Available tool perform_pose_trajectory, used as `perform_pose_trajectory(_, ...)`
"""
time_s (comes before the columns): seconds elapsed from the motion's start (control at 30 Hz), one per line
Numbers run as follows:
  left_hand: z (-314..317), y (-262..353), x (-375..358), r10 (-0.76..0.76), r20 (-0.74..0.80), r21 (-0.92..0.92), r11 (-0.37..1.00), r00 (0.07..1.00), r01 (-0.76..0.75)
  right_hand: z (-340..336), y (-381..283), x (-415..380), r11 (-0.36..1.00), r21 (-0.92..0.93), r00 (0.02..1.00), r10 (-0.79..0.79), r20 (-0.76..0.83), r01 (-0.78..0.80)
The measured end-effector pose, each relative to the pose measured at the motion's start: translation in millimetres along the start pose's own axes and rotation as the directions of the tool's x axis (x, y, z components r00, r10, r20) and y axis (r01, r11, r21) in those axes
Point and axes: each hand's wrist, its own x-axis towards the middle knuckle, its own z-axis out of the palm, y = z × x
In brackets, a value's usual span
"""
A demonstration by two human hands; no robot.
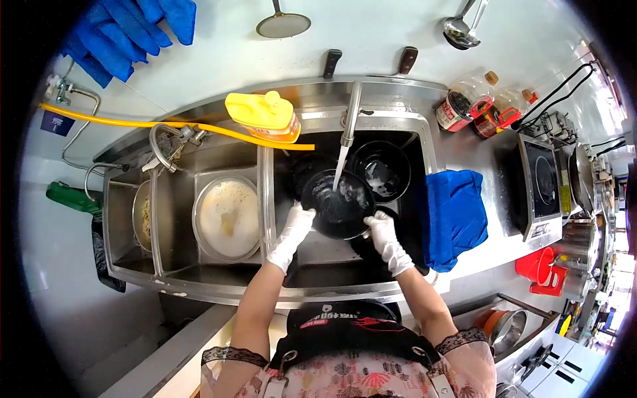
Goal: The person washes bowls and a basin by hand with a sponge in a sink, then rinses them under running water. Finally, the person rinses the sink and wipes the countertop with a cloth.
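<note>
A black bowl (337, 215) is held between my two white-gloved hands over the right-hand sink basin. Water from the tap (349, 132) runs down into it. My left hand (296, 229) grips the rim at its left side, fingers closed. On the opposite side, my right hand (383, 233) is closed on the lower right of the rim. Another black bowl (381, 171) sits just behind and to the right, wet inside. More dark dishes lie partly hidden under and around the held bowl.
Left of the basin, a round pan (227, 217) holds foamy liquid. A yellow jug (264, 118) stands behind, near a yellow hose (199, 126). A blue cloth (455, 215) drapes over the right edge. Large bottles (464, 103) and an induction cooker (543, 179) stand farther right.
</note>
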Motion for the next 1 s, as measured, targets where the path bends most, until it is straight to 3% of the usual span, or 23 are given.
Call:
perform_pose_trajectory(0.03, -4, -39, 15, 0.185, -0.065, 0.245, 0.955, 0.98, -0.164, 10, 13, -2, 0.994, 0.096, 0.998, 0.041, 0.048, -0.046)
perform_pose_trajectory(0.07, -13, -30, 3, 0.212, -0.136, 0.289, 0.943, 0.968, -0.166, 23, 24, -5, 0.977, 0.187, 0.992, 0.081, 0.1, -0.099)
perform_pose_trajectory(0.13, -41, -21, -8, 0.235, -0.11, 0.092, 0.97, 0.966, -0.226, 45, 36, -2, 0.99, 0.067, 0.972, 0.104, 0.212, -0.121)
perform_pose_trajectory(0.17, -49, -46, 12, 0.25, -0.133, 0.095, 0.966, 0.959, -0.239, 58, 21, -4, 0.995, -0.005, 0.973, 0.097, 0.21, -0.098)
perform_pose_trajectory(0.2, -55, -54, 26, 0.08, -0.06, -0.357, 0.929, 0.995, -0.096, 70, 15, 5, 0.999, 0.021, 0.981, -0.041, 0.191, 0.038)
perform_pose_trajectory(0.27, -52, -22, 31, -0.005, 0.102, -0.718, 0.692, 0.995, 0.077, 79, -29, 13, 0.994, -0.089, 0.987, -0.057, 0.151, 0.071)
perform_pose_trajectory(0.3, -39, -46, 62, -0.08, 0.091, -0.665, 0.737, 0.993, 0.12, 78, -46, 20, 0.948, -0.279, 0.987, -0.132, 0.092, 0.153)
perform_pose_trajectory(0.33, -33, -9, 48, -0.391, 0.311, -0.559, 0.662, 0.866, 0.499, 71, -57, 28, 0.859, -0.466, 0.975, -0.216, 0.046, 0.212)
perform_pose_trajectory(0.37, -14, -2, 41, -0.337, 0.338, -0.646, 0.596, 0.879, 0.477, 48, -31, 61, 0.737, -0.586, 0.927, -0.37, 0.068, 0.337)
perform_pose_trajectory(0.4, 3, -1, 33, -0.28, 0.358, -0.725, 0.518, 0.891, 0.454, 40, -63, 44, 0.726, -0.648, 0.962, -0.27, 0.041, 0.231)
perform_pose_trajectory(0.47, 29, -19, 27, -0.316, 0.493, -0.585, 0.569, 0.811, 0.577, 12, -80, 32, 0.815, -0.577, 0.998, -0.049, 0.034, 0.059)
perform_pose_trajectory(0.5, 26, -28, 19, -0.144, 0.659, -0.584, 0.521, 0.738, 0.623, 2, -73, 32, 0.838, -0.545, 0.998, 0.032, 0.059, 0.005)
perform_pose_trajectory(0.53, 20, -37, 12, -0.168, 0.684, -0.533, 0.55, 0.71, 0.644, -4, -62, 31, 0.857, -0.512, 0.99, 0.111, 0.086, -0.052)
perform_pose_trajectory(0.6, -2, -22, -11, -0.249, 0.485, -0.53, 0.679, 0.838, 0.508, 1, -32, 32, 0.932, -0.342, 0.97, 0.186, 0.156, -0.123)
perform_pose_trajectory(0.73, -25, -31, 14, -0.209, 0.448, -0.485, 0.76, 0.869, 0.433, 24, -26, 41, 0.91, -0.37, 0.967, 0.238, 0.097, -0.187)
perform_pose_trajectory(0.77, -25, -10, 10, -0.221, 0.402, -0.477, 0.778, 0.889, 0.409, 21, -31, 43, 0.923, -0.367, 0.983, 0.158, 0.093, -0.114)
perform_pose_trajectory(0.87, -9, -5, 22, -0.19, 0.443, -0.36, 0.857, 0.876, 0.368, 4, -59, 33, 0.955, -0.297, 0.994, 0.032, 0.104, 0.0)
perform_pose_trajectory(0.93, -5, 7, 12, -0.213, 0.529, -0.299, 0.859, 0.821, 0.416, -10, -73, 21, 0.948, -0.304, 0.987, 0.131, 0.091, -0.097)
perform_pose_trajectory(1.0, -4, 3, 4, -0.218, 0.563, -0.318, 0.834, 0.797, 0.452, -11, -71, 16, 0.945, -0.313, 0.985, 0.137, 0.101, -0.099)
